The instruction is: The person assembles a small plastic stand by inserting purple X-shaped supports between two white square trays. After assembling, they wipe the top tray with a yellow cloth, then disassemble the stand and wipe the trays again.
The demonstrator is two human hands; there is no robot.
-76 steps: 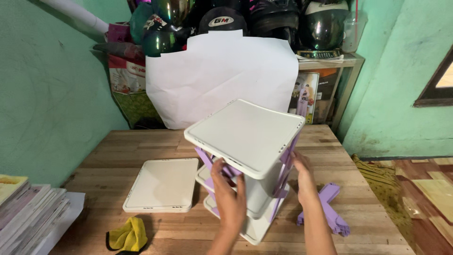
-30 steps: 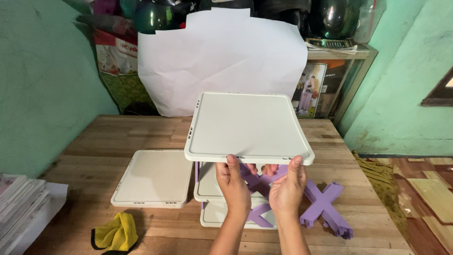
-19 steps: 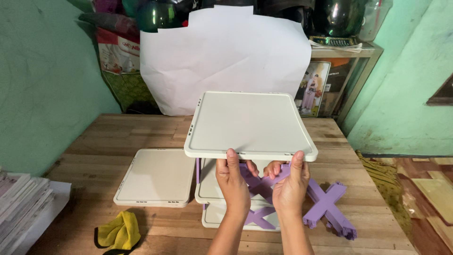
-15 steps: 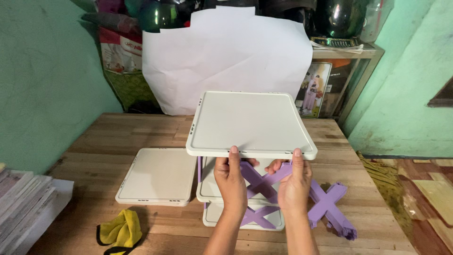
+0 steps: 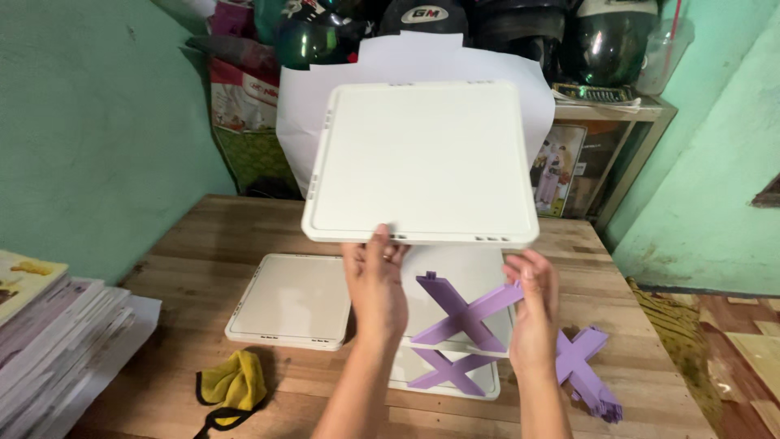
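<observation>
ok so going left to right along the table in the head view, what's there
stack of books → yellow cloth → flat white tray → left hand → right hand → loose purple cross piece

Loose panel [image 5: 291,301] lies left of stacked rack [image 5: 455,325].

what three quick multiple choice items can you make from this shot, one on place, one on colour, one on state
1. Where does the yellow cloth lie?
A. on the wooden table's near left part
B. on the top shelf panel
C. on the floor

2. What colour are the X-shaped braces?
A. green
B. purple
C. red

3. How is the top white panel held?
A. flat on the table
B. leaning against the wall
C. lifted, the left hand at its front edge

Answers: 1 A, beside the spare panel; 2 B, plainly purple; 3 C, raised above the rack.
</observation>
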